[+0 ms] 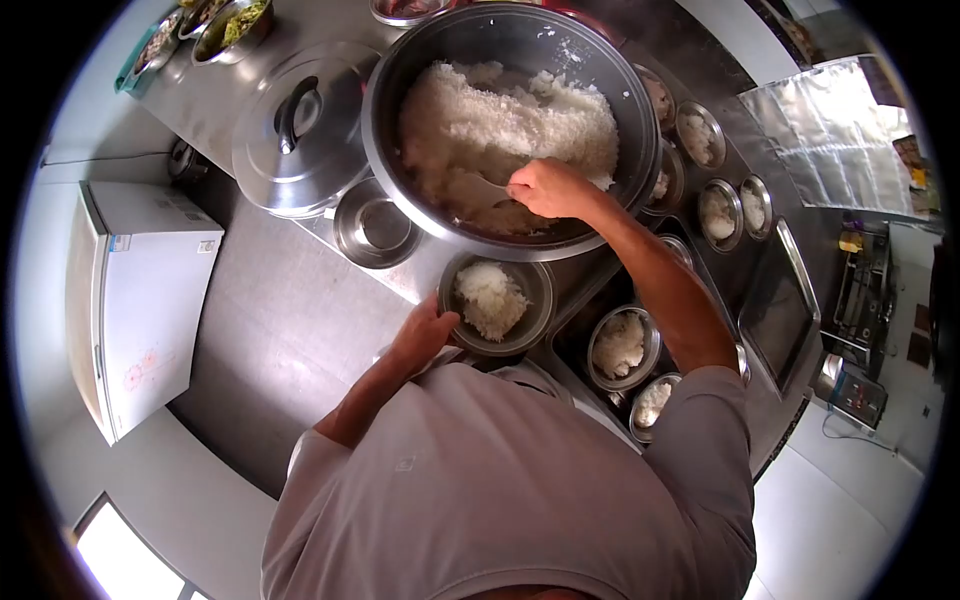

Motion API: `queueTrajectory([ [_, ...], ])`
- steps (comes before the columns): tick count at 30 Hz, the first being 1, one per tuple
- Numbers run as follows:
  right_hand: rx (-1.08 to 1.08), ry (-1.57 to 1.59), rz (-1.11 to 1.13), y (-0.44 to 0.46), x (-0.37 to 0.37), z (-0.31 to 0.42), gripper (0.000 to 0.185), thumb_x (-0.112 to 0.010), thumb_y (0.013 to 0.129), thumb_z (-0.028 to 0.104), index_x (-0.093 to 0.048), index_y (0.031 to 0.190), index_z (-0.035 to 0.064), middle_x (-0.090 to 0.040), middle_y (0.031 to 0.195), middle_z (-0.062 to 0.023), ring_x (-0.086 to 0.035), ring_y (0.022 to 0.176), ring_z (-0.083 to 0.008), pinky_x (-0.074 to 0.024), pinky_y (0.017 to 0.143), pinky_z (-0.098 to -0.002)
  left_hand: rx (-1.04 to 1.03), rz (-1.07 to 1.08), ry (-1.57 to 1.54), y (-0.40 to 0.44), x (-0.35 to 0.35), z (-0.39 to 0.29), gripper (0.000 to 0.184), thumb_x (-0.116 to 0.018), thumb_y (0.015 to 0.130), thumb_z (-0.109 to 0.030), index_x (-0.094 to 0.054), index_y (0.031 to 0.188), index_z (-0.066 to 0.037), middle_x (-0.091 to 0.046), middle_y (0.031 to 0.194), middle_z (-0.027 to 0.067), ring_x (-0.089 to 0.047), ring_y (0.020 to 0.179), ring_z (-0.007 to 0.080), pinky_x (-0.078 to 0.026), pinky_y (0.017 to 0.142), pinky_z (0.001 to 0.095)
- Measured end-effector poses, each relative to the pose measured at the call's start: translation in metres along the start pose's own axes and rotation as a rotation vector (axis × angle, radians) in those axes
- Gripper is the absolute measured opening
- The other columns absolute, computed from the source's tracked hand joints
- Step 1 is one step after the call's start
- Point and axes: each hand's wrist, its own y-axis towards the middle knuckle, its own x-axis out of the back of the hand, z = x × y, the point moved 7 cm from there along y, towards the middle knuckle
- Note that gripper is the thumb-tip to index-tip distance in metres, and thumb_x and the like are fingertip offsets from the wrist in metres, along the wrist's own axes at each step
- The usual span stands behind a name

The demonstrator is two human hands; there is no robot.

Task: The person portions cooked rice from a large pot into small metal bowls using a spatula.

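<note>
My right hand [545, 188] is closed around the handle of a pale rice paddle [475, 188] inside a large dark-lined pot [470, 38]. The paddle's blade lies against the cooked rice [510, 118], partly buried, so its full shape is hard to make out. White rice is heaped toward the far side of the pot. Below the near rim, my left hand [424, 330] grips the left edge of a metal bowl [540, 312]. That bowl holds a mound of rice [492, 300].
Several rice-filled metal bowls [622, 346] stand to the right, some in a dark tray. A stack of bowls [376, 224] and a big steel lid [268, 165] sit left of the pot. Food bowls [235, 30] are at the far left; a white freezer [150, 300] stands beyond.
</note>
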Motion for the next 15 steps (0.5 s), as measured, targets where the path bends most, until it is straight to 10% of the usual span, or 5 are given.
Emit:
queueTrajectory([
  [15,0.072,0.156,-0.015,-0.004,0.003,0.021,0.028,-0.057,0.09,0.026,-0.07,0.094,0.0019,-0.066,0.082,-0.0213,-0.065,0.076,-0.0348,-0.0489,0.071,-0.0437,-0.019,0.036,-0.057,-0.004,-0.008,-0.002,0.044,-0.046,0.088,0.0,-0.047,0.131,0.006,-0.06,0.12,0.0166,-0.065,0.104,0.0251,-0.055,0.092,0.0377],
])
